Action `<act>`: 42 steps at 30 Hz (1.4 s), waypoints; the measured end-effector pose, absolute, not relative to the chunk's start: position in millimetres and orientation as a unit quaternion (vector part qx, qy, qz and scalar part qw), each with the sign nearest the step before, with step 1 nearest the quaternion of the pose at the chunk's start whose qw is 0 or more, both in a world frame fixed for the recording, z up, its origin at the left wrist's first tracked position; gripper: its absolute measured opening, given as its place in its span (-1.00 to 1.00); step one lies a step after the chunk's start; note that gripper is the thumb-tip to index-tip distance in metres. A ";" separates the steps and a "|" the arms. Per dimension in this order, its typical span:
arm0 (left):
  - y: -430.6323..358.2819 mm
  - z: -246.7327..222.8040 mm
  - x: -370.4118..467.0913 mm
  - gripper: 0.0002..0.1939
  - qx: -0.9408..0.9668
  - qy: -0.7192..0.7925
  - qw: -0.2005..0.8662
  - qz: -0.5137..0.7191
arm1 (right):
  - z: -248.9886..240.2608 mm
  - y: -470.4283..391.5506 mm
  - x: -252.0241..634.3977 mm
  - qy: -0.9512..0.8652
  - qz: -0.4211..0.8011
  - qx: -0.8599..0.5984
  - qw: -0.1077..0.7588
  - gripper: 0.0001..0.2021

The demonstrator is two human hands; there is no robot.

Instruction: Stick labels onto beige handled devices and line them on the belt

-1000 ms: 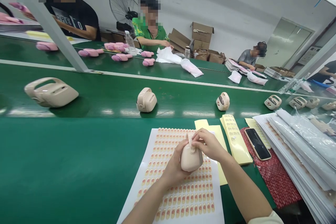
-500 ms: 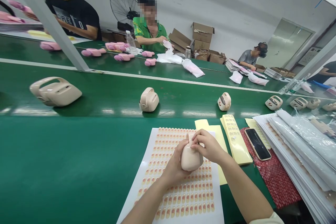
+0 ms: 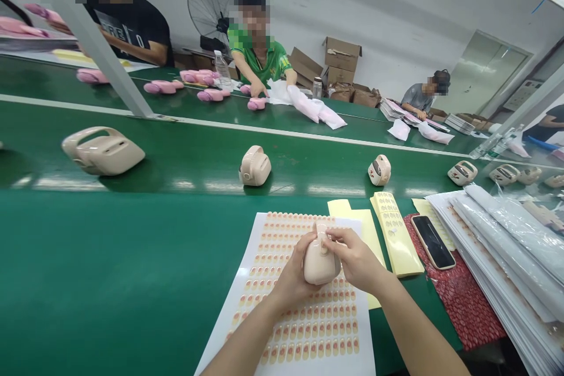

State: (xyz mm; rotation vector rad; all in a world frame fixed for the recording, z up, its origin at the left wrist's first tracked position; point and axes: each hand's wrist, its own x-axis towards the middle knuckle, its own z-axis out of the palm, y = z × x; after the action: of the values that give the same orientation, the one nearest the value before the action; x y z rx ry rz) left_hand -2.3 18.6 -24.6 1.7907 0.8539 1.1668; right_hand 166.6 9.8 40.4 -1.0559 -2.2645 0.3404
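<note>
In my left hand (image 3: 293, 276) is a beige handled device (image 3: 321, 264), its fingers wrapped round the left side. The fingertips of my right hand (image 3: 355, 255) are pinched together against a small oval part near the base of the device's handle; whether they grip anything separate is too small to tell. Beneath both hands lies a white sheet (image 3: 251, 305) with rows of small oval orange and cream stickers. Yellow sticker strips (image 3: 399, 244) lie right of the sheet.
Similar beige devices (image 3: 255, 165) stand spaced along the green belt (image 3: 202, 158). A phone (image 3: 433, 242) lies on red bubble wrap (image 3: 471, 305), beside stacked plastic-covered sheets (image 3: 511, 258). Across the belt, people handle pink items (image 3: 163, 87) and white wraps. A slanted metal post (image 3: 110, 64) stands left.
My right hand's fingers have shifted slightly on the device, and the hand sits a little lower. Across the belt, the person in green has reached toward a pink item.
</note>
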 end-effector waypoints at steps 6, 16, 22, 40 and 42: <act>19.2 -29.9 -2.1 -0.20 0.733 0.306 0.383 0.471 | 43.1 17.2 162.5 -0.735 0.302 -0.520 0.313 -0.26; 20.1 -30.3 -2.5 -0.17 0.769 0.272 0.342 0.465 | 18.2 41.5 157.7 -0.645 0.435 -0.485 0.400 -0.61; 11.7 -25.8 -0.1 -0.19 0.692 0.250 0.494 0.464 | 7.8 55.4 173.5 -0.566 0.570 -0.492 0.335 -0.63; 30.9 -49.6 3.8 -0.38 0.827 0.431 0.279 0.230 | 33.8 227.5 171.2 -0.464 0.323 -0.684 0.460 -0.86; 30.6 -51.1 6.2 -0.37 0.825 0.430 0.277 0.240 | 39.9 231.8 171.3 -0.469 0.310 -0.683 0.466 -0.83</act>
State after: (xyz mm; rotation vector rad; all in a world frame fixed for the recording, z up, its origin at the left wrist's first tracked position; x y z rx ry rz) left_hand 6.2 30.6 -51.1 2.2159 1.1537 0.6445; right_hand 171.3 231.8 39.9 -1.6774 -1.1517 0.7608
